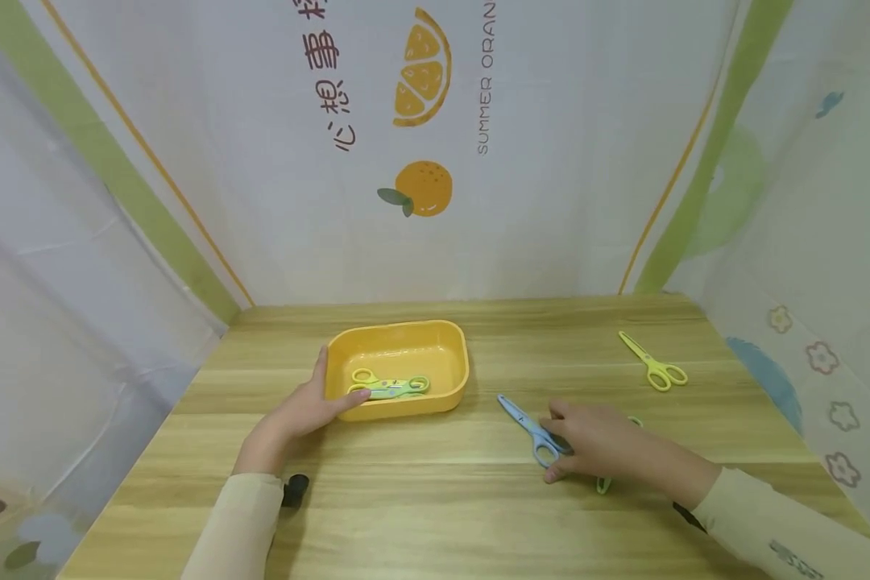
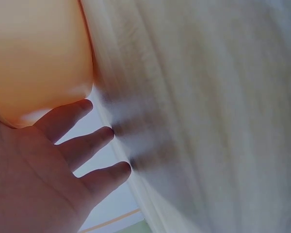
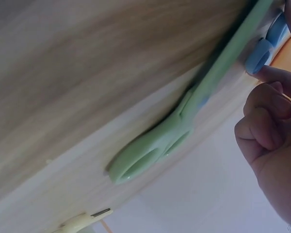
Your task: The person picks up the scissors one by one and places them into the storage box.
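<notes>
A yellow tray [image 1: 402,410] stands on the wood-grained bench [image 1: 406,507], left of the middle in the head view. The left hand [image 1: 308,403] rests at its left end; the thumb reaches over the near rim, and the left wrist view shows three fingers [image 2: 89,145] nearly straight and spread apart, the uppermost touching the outer wall. Within the tray, near its front wall, lie a yellow pair of scissors [image 1: 386,383] and a light green pair [image 1: 387,394], partly overlapping.

To the right of the tray, well apart from it, the blue scissors [image 1: 532,425] point their closed blades toward the far left. The right hand [image 1: 598,439] pinches them at the handles, thumb on the near side and a finger on the far side; the right wrist view shows other fingers folded toward the palm. Whether the blue pair is raised from the bench cannot be told.

Beneath or just behind the right hand in the head view, a second green pair [image 3: 177,124] is largely hidden; the right wrist view shows its handles and long shank. Farther right and back, a second yellow pair [image 1: 647,357] lies on the bench. Behind the bench hangs a white cloth [image 1: 551,201] printed with an orange [image 1: 431,189].
</notes>
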`<state>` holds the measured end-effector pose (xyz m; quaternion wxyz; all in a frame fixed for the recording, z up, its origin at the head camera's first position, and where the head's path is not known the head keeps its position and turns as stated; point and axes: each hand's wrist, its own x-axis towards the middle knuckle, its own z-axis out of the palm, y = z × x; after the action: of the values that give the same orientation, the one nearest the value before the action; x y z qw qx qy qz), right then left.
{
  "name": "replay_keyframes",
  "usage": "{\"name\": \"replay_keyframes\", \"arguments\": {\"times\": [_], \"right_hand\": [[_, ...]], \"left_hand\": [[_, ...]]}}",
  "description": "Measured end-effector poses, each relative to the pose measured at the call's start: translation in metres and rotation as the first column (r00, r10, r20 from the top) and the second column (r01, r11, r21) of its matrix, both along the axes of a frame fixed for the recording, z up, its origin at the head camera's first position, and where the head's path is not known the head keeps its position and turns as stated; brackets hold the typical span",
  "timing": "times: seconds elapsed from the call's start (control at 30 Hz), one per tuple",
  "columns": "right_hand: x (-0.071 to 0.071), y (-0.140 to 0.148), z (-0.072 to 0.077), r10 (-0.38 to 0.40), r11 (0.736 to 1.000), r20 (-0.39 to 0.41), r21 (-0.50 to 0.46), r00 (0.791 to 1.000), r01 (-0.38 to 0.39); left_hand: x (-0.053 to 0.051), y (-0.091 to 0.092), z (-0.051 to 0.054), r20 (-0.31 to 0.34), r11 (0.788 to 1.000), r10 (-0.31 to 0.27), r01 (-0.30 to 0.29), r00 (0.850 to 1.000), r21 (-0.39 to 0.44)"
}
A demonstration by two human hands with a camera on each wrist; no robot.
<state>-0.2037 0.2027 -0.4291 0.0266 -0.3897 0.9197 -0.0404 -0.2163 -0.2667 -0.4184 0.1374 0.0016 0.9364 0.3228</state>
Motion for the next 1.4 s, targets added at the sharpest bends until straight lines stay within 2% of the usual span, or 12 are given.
{"name": "replay_keyframes", "arguments": {"times": [0.17,0.4,0.5,0.67,0.87,1.1,1.4], "right_hand": [[0.003,0.002,-0.002,0.028,0.999,-0.02,-0.031,0.999,-0.028],[0.003,0.003,0.001,0.001,0.998,-0.011,-0.059,1.0,-0.002],[0.003,0.004,0.006,-0.02,0.994,0.014,-0.112,1.0,0.022],[0.0,0.005,0.017,-0.046,0.962,0.062,-0.267,0.997,0.061],[-0.004,0.004,0.033,-0.046,0.912,0.035,-0.407,0.998,0.056],[-0.01,0.004,0.049,-0.058,0.899,0.009,-0.435,0.998,0.056],[-0.016,0.0,0.067,-0.042,0.902,-0.06,-0.432,0.997,0.012]], "left_hand": [[0.002,0.002,0.001,0.012,1.0,0.001,-0.001,1.0,0.012],[0.001,0.001,0.0,-0.002,1.0,-0.001,0.001,1.0,-0.005],[0.0,0.001,0.001,0.004,1.0,-0.003,0.003,1.0,-0.007],[0.001,0.001,0.003,0.007,1.0,-0.004,0.004,1.0,-0.019],[0.002,0.0,0.003,0.009,1.0,0.0,0.0,1.0,-0.008],[0.001,-0.001,0.002,0.029,1.0,0.009,-0.01,1.0,0.03],[0.002,0.003,0.005,0.026,1.0,0.005,-0.005,1.0,0.012]]}}
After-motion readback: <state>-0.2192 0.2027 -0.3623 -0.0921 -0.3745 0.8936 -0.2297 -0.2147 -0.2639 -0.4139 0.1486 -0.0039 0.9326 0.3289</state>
